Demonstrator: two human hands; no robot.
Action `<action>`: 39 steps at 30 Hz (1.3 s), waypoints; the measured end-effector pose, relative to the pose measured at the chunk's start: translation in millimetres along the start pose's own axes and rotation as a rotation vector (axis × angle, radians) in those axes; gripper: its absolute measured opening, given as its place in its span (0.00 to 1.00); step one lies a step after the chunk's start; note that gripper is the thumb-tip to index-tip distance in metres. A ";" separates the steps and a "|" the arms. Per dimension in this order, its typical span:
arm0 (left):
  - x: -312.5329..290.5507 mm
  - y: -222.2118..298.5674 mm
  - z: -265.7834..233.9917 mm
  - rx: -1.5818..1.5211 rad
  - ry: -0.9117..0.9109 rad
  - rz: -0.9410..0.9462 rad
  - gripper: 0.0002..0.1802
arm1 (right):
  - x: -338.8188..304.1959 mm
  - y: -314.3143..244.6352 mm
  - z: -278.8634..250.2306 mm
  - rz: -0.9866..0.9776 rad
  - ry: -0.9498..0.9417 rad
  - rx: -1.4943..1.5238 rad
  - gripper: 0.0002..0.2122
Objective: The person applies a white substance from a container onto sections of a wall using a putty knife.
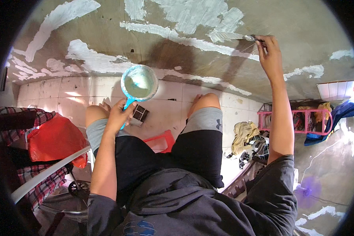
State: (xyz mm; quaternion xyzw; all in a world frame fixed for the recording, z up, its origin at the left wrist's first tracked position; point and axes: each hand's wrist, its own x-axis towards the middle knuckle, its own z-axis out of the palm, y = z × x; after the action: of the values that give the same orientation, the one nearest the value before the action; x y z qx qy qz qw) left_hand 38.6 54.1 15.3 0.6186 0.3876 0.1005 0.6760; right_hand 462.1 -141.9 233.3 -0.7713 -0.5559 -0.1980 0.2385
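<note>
- You're seated on a red stool (161, 141), knees apart, facing the wall; that leaves both arms free to work ahead of your legs.
- Left hand (120, 114): fingers closed round the blue handle of the scoop (139, 83). Bowl held roughly level above the left knee, open side up, so the pale whitish mix inside stays put and sits close to the work.
- Right hand (268, 49): arm stretched up and out, fingers pinched shut on the brush (240, 37) handle. Pale bristles lie flat against the wall (185, 55), at the edge of a white streak.
- The brush is well apart from the scoop, so reloading looks like a long swing back.
- White patches run in uneven bands across the grey wall; bare grey between them.
- Small dark box (140, 113) on the tiled floor (67, 92), just beyond your left hand.
- Off to the sides: red bag (55, 143) left, pink rack (299, 118) with cloths right.
</note>
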 end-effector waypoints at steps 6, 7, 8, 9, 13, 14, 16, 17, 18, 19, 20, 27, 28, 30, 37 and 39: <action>2.7 0.3 -2.8 -0.051 0.021 -0.017 0.15 | -12.1 -6.9 5.9 -0.103 -0.099 -0.042 0.08; 4.7 -2.0 -3.0 -0.058 0.024 -0.018 0.15 | -12.9 -5.7 9.4 -0.075 -0.113 -0.034 0.08; 3.9 -0.9 -2.5 -0.047 0.028 -0.021 0.16 | -13.2 -6.6 14.4 -0.049 -0.128 -0.021 0.07; 3.3 0.5 -0.7 -0.036 0.032 -0.023 0.16 | -12.7 -6.5 17.3 -0.023 -0.145 -0.008 0.07; 5.3 -1.4 0.7 0.018 -0.005 -0.007 0.16 | -7.1 4.2 -1.7 -0.021 -0.003 -0.065 0.07; 3.9 -2.8 0.5 0.007 -0.002 -0.012 0.16 | -6.7 0.4 -7.8 -0.005 0.005 -0.028 0.07; 2.8 -2.5 -1.0 -0.012 0.002 -0.016 0.17 | -5.1 -14.8 -17.6 0.009 -0.020 0.013 0.07; 3.7 0.0 -0.5 -0.008 0.001 -0.019 0.16 | -6.9 -14.2 -15.5 -0.028 -0.033 -0.005 0.07; 3.7 2.2 0.0 -0.003 0.000 -0.021 0.16 | -10.8 -10.9 -10.3 -0.066 -0.047 -0.021 0.07; 3.5 4.3 1.0 0.001 0.001 -0.024 0.16 | -14.3 -9.6 -5.3 -0.103 -0.060 -0.038 0.07; 3.9 4.3 1.4 -0.007 0.006 -0.032 0.16 | -16.3 -14.7 2.0 -0.082 -0.091 0.005 0.07; 4.1 2.5 5.8 -0.012 0.007 -0.044 0.17 | -7.5 -3.7 -3.0 -0.060 0.008 -0.115 0.08; 3.0 1.7 3.0 -0.011 0.004 -0.044 0.17 | -6.8 -4.1 -10.9 -0.054 0.000 -0.070 0.09; 6.7 2.2 3.0 -0.013 -0.005 -0.042 0.17 | -8.0 -6.5 -20.7 -0.109 -0.032 -0.050 0.09; 11.1 2.7 10.0 0.012 0.004 -0.043 0.17 | -15.6 -9.9 20.9 -0.065 -0.066 -0.054 0.08; 10.5 -0.2 10.0 0.035 -0.004 -0.038 0.17 | -8.3 -13.6 16.6 -0.072 0.012 -0.112 0.07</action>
State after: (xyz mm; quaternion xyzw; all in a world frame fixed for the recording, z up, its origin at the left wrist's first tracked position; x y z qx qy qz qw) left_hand 52.2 52.9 10.3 0.6231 0.3995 0.0795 0.6677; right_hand 447.3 -134.8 217.2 -0.7618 -0.5698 -0.2416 0.1910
